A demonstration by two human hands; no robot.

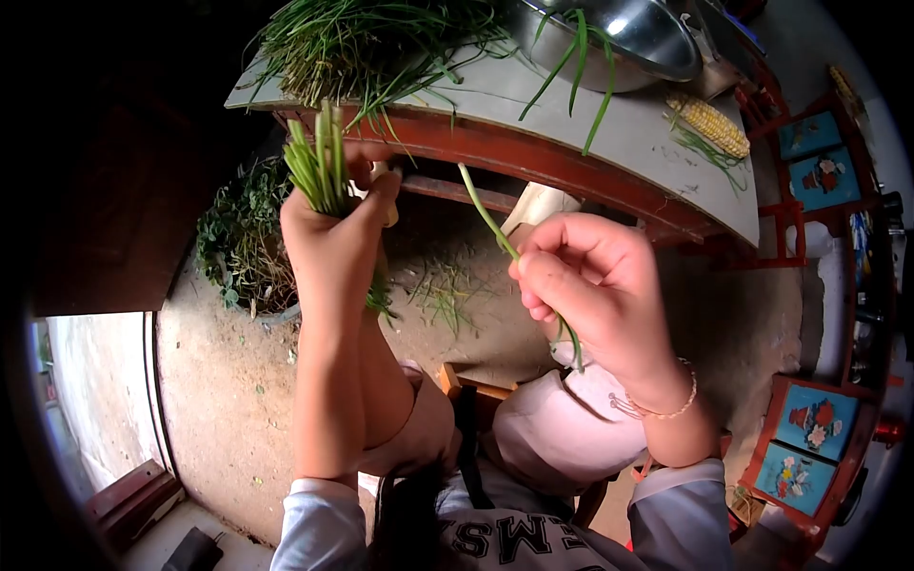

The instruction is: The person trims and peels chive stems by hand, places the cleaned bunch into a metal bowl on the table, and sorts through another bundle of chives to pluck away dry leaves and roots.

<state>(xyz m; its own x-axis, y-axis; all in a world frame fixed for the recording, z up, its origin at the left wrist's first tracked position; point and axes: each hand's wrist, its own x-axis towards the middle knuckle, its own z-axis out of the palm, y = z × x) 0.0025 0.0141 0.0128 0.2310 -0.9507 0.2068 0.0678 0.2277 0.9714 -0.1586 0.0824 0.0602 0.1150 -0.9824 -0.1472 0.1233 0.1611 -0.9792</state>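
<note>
So both hands are busy here. The left hand (331,228) is curled snugly round a bundle of chives (319,171), thumb closing in along the near side. The bundle stands roughly upright in that grip, long axis running up and slightly away from the person, pale stem ends poking out above the fist and some green hanging down below it. The right hand (595,285) has just one chive stalk (488,217) pinched between thumb and fingers, the other fingers folded in pretty loosely. That stalk lies on a slant: pale end reaching out past the fingertips toward the left hand's side, green end drooping back under the palm toward the lap. It's well apart from the bundle. There's a bracelet (687,400) on the right wrist. Straight beyond the left hand a big heap of chives (362,48) sits on the table (638,124), and leafy greens (243,238) are just left of that forearm. Beyond the right hand there's a metal basin (657,43), with a corn cob (709,126) farther right.
</note>
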